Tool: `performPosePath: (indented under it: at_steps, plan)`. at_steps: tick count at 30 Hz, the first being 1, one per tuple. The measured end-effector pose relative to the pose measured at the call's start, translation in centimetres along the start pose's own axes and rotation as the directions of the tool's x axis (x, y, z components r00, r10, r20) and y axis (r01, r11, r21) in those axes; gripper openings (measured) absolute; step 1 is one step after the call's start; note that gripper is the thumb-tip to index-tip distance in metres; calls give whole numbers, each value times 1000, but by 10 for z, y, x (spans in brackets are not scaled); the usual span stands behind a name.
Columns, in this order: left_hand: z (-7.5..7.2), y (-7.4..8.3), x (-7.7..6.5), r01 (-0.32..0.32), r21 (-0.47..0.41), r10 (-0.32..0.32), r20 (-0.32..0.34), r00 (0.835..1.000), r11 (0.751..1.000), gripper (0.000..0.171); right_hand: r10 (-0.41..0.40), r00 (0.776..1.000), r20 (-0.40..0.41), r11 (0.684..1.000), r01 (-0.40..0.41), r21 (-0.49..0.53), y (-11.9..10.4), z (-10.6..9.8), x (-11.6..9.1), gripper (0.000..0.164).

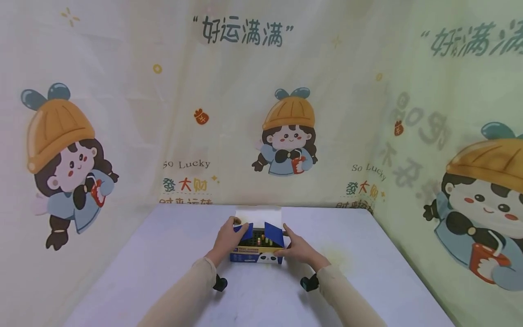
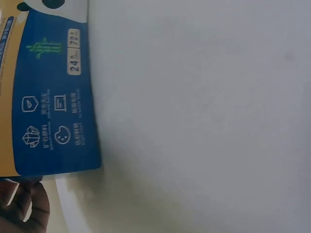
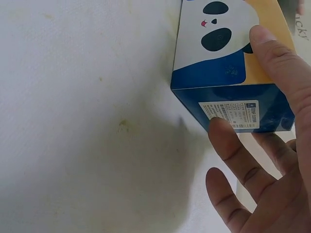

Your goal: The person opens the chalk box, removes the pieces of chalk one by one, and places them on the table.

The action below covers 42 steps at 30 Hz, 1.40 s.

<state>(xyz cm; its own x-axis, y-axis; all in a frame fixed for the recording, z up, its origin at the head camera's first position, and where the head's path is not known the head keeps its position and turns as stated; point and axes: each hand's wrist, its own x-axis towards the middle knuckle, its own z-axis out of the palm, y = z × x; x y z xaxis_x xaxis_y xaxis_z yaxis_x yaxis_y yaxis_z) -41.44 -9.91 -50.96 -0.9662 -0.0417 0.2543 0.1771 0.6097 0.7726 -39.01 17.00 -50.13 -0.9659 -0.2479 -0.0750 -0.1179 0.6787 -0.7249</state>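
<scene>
A blue and yellow cardboard box with a panda face on its front stands on the table, its white lid raised at the back. Two blue side flaps tilt up over a dark holder with several small coloured sticks. My left hand holds the box at its left side, thumb over the left flap; its curled fingers show at the box's edge in the left wrist view. With my right hand I grip the right end, thumb on the front and fingers by the label.
The white table reaches back to a cream curtain printed with cartoon figures, which also hangs on the left and right. A black wrist device sits below the left hand, another below the right.
</scene>
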Motion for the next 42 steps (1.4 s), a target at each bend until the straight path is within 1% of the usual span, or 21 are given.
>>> performPosePath:
  at_steps: [3,5,10,13,16,18,20,22,23,25,27,29,32,34,35,36,37,39,40,41,42]
  plan:
    - [2,1,-3,35,-43,-32,66,997,998,61,10,1000,-9,1000,-10,5,0,-1,0,121]
    - [2,1,-6,42,-56,-38,77,996,998,64,16,1000,-1,1000,-16,9,0,-1,0,121]
    - [2,-1,-13,4,-25,-2,95,996,1000,76,-1,1000,18,1000,1,17,-2,0,-1,123]
    - [3,-3,-17,-31,-3,31,94,995,1000,80,-34,999,0,999,34,35,-4,1,-2,127]
    - [3,-4,-19,-95,46,93,50,994,994,85,-69,996,-60,997,70,19,-8,3,-2,131]
    - [4,-4,-21,-148,111,148,13,989,983,90,-94,988,-120,995,90,-34,-12,4,-3,132]
    - [4,-3,-23,-200,181,209,-30,978,963,93,-121,975,-184,988,102,-113,-16,4,-3,132]
    - [4,-1,-24,-248,236,270,-69,960,940,92,-152,959,-241,976,107,-188,-20,5,-3,132]
    - [3,1,-24,-273,260,305,-90,948,926,91,-168,950,-265,969,110,-221,-22,5,-3,132]
    - [2,3,-23,-331,284,379,-131,916,900,85,-210,927,-311,955,126,-269,-26,4,-3,130]
    - [0,5,-21,-394,305,456,-170,873,867,78,-258,900,-350,941,152,-304,-29,2,-3,125]
    - [-3,7,-17,-457,312,528,-203,825,833,69,-322,865,-385,923,197,-330,-31,-1,-3,119]
    - [-6,10,-11,-552,329,635,-252,730,766,51,-427,801,-420,884,273,-379,-30,-5,-4,104]
    - [-9,12,-7,-602,343,690,-283,666,721,43,-512,742,-432,841,332,-426,-28,-8,-4,93]
    - [-11,12,-5,-621,356,715,-300,632,698,41,-555,708,-436,815,359,-455,-27,-9,-3,87]
    - [-12,12,-4,-635,369,735,-313,602,678,40,-593,675,-439,789,378,-485,-26,-10,-3,81]
    - [-14,12,-3,-644,379,748,-324,579,664,40,-632,639,-439,759,394,-519,-26,-11,-3,75]
    - [-16,11,-2,-650,399,762,-343,549,647,40,-694,571,-439,705,413,-576,-24,-12,-3,61]
    - [-17,9,-2,-647,410,766,-350,539,643,39,-712,549,-439,687,412,-599,-24,-13,-4,56]
    - [-19,8,-2,-645,415,767,-356,533,641,38,-724,533,-438,673,407,-617,-23,-13,-4,51]
    - [-20,6,-2,-641,421,766,-361,531,642,38,-725,530,-439,670,399,-626,-22,-14,-5,48]
